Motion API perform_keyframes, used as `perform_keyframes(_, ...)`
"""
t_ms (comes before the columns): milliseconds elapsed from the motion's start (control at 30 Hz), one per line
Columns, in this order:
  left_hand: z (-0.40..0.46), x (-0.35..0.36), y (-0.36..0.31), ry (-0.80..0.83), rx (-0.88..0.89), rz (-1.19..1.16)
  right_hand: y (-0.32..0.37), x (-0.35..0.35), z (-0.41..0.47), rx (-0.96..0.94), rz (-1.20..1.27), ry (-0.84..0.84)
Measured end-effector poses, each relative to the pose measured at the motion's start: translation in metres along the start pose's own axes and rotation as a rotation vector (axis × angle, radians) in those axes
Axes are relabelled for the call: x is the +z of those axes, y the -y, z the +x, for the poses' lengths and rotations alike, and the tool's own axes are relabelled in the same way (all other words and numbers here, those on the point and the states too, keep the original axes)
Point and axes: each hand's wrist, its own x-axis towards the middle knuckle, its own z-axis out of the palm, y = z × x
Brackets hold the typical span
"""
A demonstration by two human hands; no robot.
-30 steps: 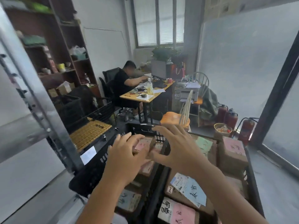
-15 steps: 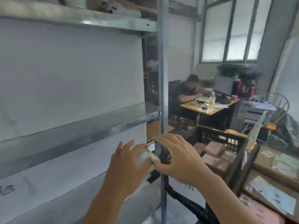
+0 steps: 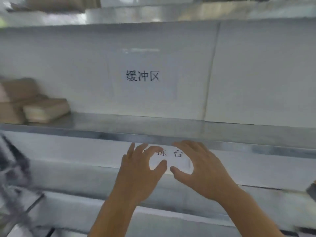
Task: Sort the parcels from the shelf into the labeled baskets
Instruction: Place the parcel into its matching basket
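Head view is facing a metal shelf [image 3: 171, 129] with white back panels, and the whole frame is softened by motion blur. Both bare hands are rising from the near edge, palms turned away and set close together just below the shelf's front lip. Left hand [image 3: 138, 170] is showing its fingers spread and lightly curled, thumb angled toward the other hand. Right hand [image 3: 201, 168] is mirroring it, fingers fanned, thumb pointing left. The two thumbs are lying near one another but apart, and neither hand is gripping anything. Behind them a white label [image 3: 177, 158] is sitting on the lower panel, its printed characters partly covered by the fingers. A larger sign [image 3: 142, 77] with three black characters is hanging on the back panel above the shelf, roughly centred.

Parcels [image 3: 34, 103] are resting on the shelf at far left, well apart from both hands: brown cardboard boxes stacked loosely, with one flatter box lying in front toward the right of the pile. Their count cannot be told because of blur. More brown boxes [image 3: 56, 4] are sitting on the upper level at top left, cut by the frame edge. A dark blurred frame [image 3: 13, 168] is running down the left side; what it belongs to cannot be told.
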Motion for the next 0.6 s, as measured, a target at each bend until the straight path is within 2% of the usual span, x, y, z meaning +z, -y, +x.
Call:
perform_keyframes(167, 0.004, -0.066, 0.09, -0.142, -0.194, 0.049, 0.082, 0.068, 0.08, -0.236, 0.149, 0.085)
perform_keyframes(333, 0.024, -0.113, 0.173, -0.25, -0.327, 0.116, 0.146, 0.129, 0.165, -0.424, 0.3, 0.078)
perform_keyframes(500, 0.052, -0.162, 0.226, -0.349, -0.479, 0.178, 0.195, 0.174, 0.245, -0.551, 0.426, 0.127)
perform_keyframes(600, 0.072, -0.189, 0.247, -0.446, -0.497, 0.195, 0.221, 0.192, 0.288, -0.606, 0.495, 0.142)
